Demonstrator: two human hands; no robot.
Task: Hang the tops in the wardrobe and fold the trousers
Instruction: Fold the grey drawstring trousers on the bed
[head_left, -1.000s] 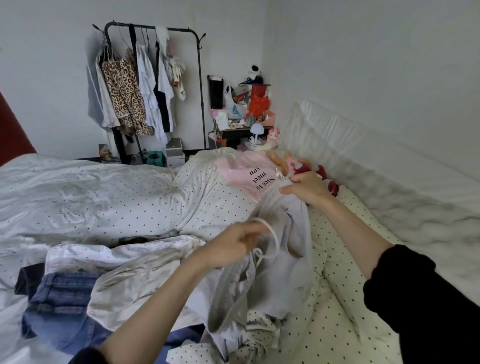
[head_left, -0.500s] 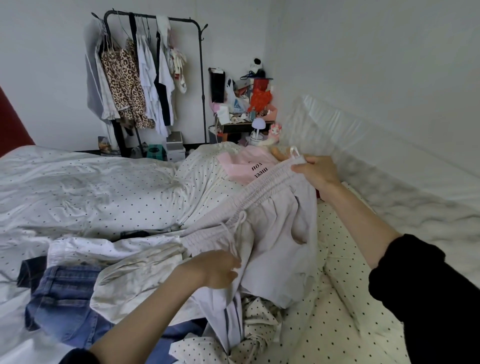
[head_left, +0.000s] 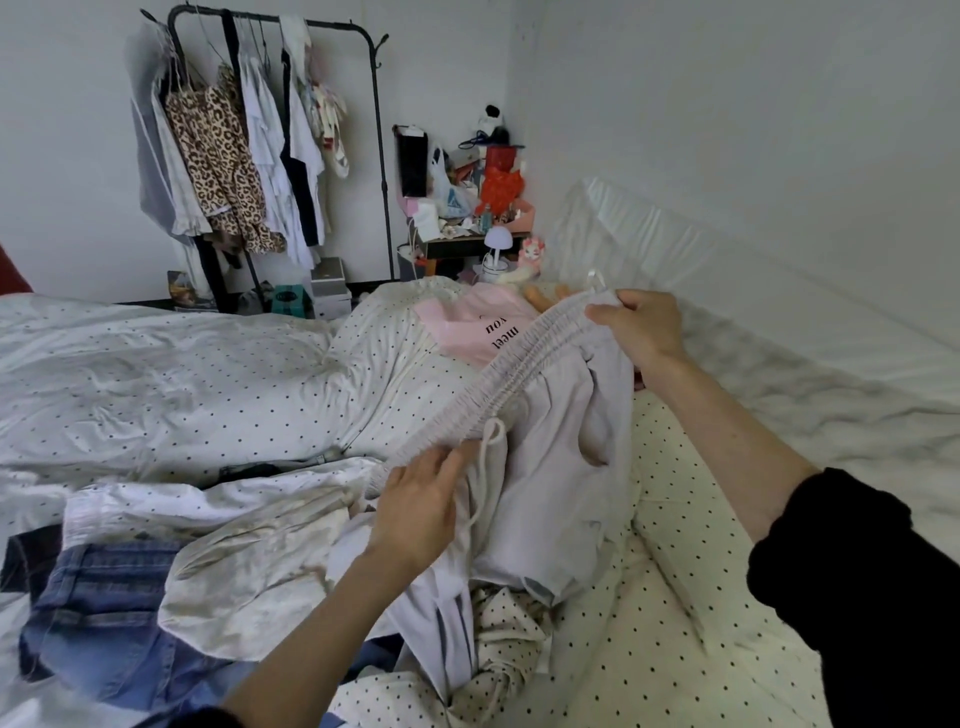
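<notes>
Pale grey trousers with an elastic waistband and a white drawstring hang above the bed, the waistband stretched between my hands. My right hand grips the far end of the waistband. My left hand holds the near end by the drawstring. The legs droop onto the dotted sheet. Blue jeans lie at the lower left under a crumpled white garment. A pink top with black lettering lies behind the waistband. Several tops hang on the black clothes rack by the far wall.
The bed carries a white dotted duvet. A cluttered bedside table with a small lamp and soft toys stands in the corner. Boxes sit on the floor under the rack. A white padded headboard runs along the right.
The bunched trousers have been spread out: my right hand lifted and pulled the waistband away, my left hand dropped lower and left, and the waistband now runs taut between them.
</notes>
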